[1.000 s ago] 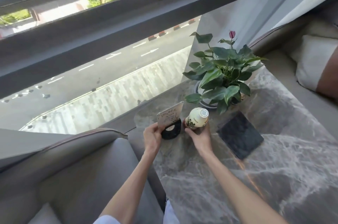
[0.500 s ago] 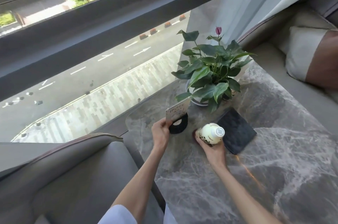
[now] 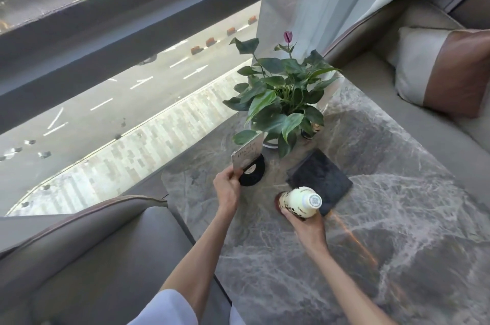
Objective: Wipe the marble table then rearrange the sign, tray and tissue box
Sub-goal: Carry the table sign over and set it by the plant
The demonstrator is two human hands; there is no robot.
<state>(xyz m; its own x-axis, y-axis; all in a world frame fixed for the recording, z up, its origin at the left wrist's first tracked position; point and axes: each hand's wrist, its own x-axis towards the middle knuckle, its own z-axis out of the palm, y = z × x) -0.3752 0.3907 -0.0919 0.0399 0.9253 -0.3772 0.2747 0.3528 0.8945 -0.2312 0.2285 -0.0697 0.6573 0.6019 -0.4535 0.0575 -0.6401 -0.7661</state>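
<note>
A card sign (image 3: 245,154) stands in a round black base (image 3: 253,173) near the far left corner of the grey marble table (image 3: 397,232). My left hand (image 3: 227,186) grips the sign's lower left edge. My right hand (image 3: 305,221) holds a cream bottle (image 3: 301,201) with a white cap, tilted, just above the table beside a dark square tray (image 3: 319,181). No tissue box shows in this view.
A potted green plant (image 3: 281,101) with one pink flower stands behind the sign and tray. A grey sofa arm (image 3: 87,245) borders the table on the left, a bench with a cushion (image 3: 437,70) on the right. A large window lies beyond.
My right hand has carried the bottle from beside the sign toward me and to the right, down next to the tray. My left hand stays on the sign.
</note>
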